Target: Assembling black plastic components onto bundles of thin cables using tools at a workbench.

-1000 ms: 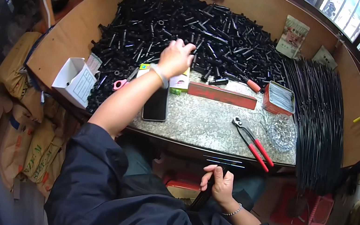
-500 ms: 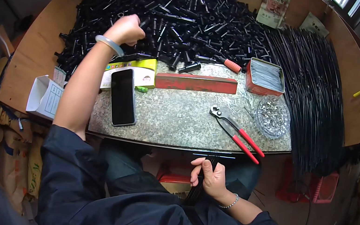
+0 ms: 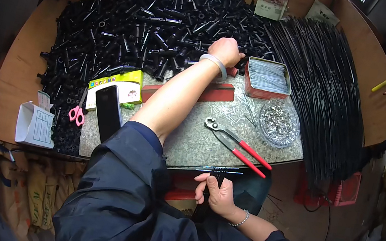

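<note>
My left hand (image 3: 225,51) is closed over the right part of the heap of black tubular parts (image 3: 168,21), next to a square red tin (image 3: 259,92) of thin silvery wires. Its fingertips are hidden, so what they hold cannot be made out. Just below it shows an orange-red textured handle (image 3: 231,71), partly covered by my wrist. Down by the table's front edge, my right hand (image 3: 222,197) is wrapped round a bundle of thin black strips (image 3: 217,176). Fine bright wires lie across the bundle's upper ends.
Red-handled pliers (image 3: 239,148) lie beside a clear dish (image 3: 278,124) of small metal pieces. A red bar (image 3: 217,93) passes beneath my left forearm. Phone (image 3: 108,112), yellow-green box (image 3: 131,80), pink-handled scissors (image 3: 76,115) and white box (image 3: 35,125) sit left; long black strips (image 3: 325,81) cover the right.
My left hand has swept right across the heap to beside the tin, its forearm now crossing the table. My right hand keeps the black strips. The view has shifted slightly.
</note>
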A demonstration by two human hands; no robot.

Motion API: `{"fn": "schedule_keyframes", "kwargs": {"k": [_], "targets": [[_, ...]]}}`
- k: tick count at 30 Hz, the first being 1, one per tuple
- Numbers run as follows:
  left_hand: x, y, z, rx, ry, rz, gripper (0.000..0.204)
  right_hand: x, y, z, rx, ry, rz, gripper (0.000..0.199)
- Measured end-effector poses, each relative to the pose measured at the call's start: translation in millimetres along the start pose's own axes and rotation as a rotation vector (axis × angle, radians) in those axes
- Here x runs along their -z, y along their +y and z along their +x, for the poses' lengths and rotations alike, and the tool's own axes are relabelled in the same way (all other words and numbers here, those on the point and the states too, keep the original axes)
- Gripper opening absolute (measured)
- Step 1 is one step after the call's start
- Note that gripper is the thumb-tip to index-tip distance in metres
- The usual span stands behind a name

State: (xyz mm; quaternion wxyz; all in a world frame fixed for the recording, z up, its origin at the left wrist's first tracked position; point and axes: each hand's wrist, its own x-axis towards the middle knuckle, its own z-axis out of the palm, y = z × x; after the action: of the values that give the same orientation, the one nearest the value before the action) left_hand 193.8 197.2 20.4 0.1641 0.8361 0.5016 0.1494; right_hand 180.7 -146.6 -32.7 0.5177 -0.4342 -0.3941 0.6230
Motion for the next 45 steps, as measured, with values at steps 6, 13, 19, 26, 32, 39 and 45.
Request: {"fn": "schedule_keyframes", "kwargs": {"k": [6, 13, 19, 26, 32, 39, 45], "targets": [[-10.9, -7.3, 12.0, -0.015, -0.039, -0.005, 0.045, 1.6, -2.6, -1.1, 0.004, -0.022, -0.008, 0.043], [-7.8, 2.0, 6.3, 0.158, 0.015, -0.134, 0.040, 0.0, -2.4, -4.0, 0.001, -0.035, 0.012, 0.042], [5.6, 5.1, 10.2, 0.124, -0.049, -0.090, 0.041, 0.4, -5.2, -3.5, 0.002, -0.027, -0.001, 0.043], [24.3, -14.0, -7.0, 0.076, 0.073, -0.073, 0.034, -4.6, -5.2, -6.3, 0.000, -0.026, 0.012, 0.042], [81.0, -24.6, -124.1, -0.073, 0.171, -0.280, 0.025, -5.8, -2.6, -9.6, 0.001, -0.032, 0.092, 0.036], [39.7, -78.8, -254.4, -0.098, 0.212, -0.166, 0.020, -23.1, 0.2, -14.0, 0.022, -0.111, 0.045, 0.039], [45.4, -74.0, -263.0, -0.023, 0.514, -0.251, 0.026, -29.5, 0.5, -24.3, 0.016, -0.137, 0.063, 0.038]]}}
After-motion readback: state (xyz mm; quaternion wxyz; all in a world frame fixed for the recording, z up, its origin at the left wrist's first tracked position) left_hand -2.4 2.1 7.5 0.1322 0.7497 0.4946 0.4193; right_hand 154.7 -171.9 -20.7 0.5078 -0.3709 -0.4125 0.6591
